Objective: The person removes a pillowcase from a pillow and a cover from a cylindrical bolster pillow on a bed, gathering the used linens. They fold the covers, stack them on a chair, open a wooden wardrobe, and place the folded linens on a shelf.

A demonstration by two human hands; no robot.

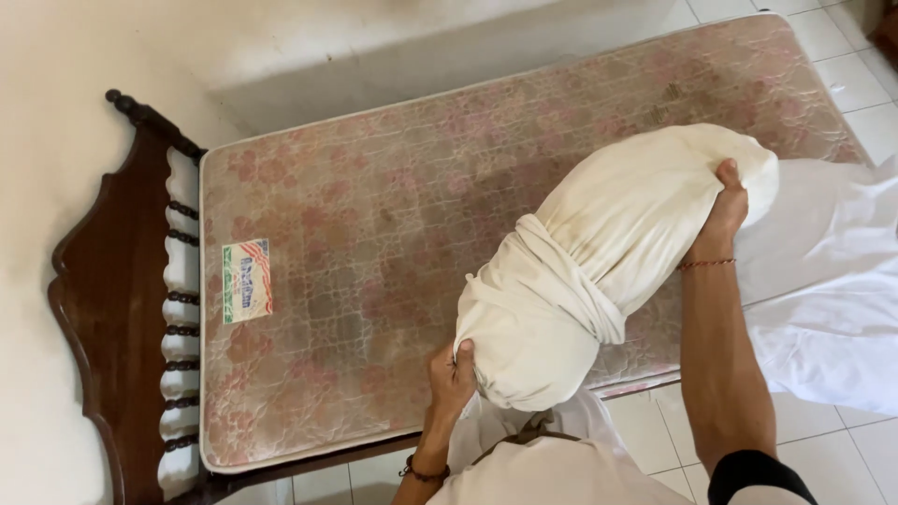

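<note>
The fingers of the left hand [453,372] are curled tight into the cloth at the near end of a cream pillow [599,257], pinching a fold of its loose case; the right hand [728,208] is clamped over the far end, thumb on top and fingers wrapped out of sight behind. Between the two grips the pillow is lifted on a slant above the near right part of the bare mattress [374,252], near end low by the person's chest, far end higher. Around its middle the cover is bunched into a twisted band [561,281], so from where I stand the case looks only partway on. To my eye the job goes best if the near hand keeps hold of cloth alone while the far hand keeps hold of the pillow itself, and the twist is worked loose before anything is pulled hard. A white sheet [823,281] is draped off the bed's right side onto the tiled floor [842,47], and a dark carved wooden headboard [112,290] stands at the left.
</note>
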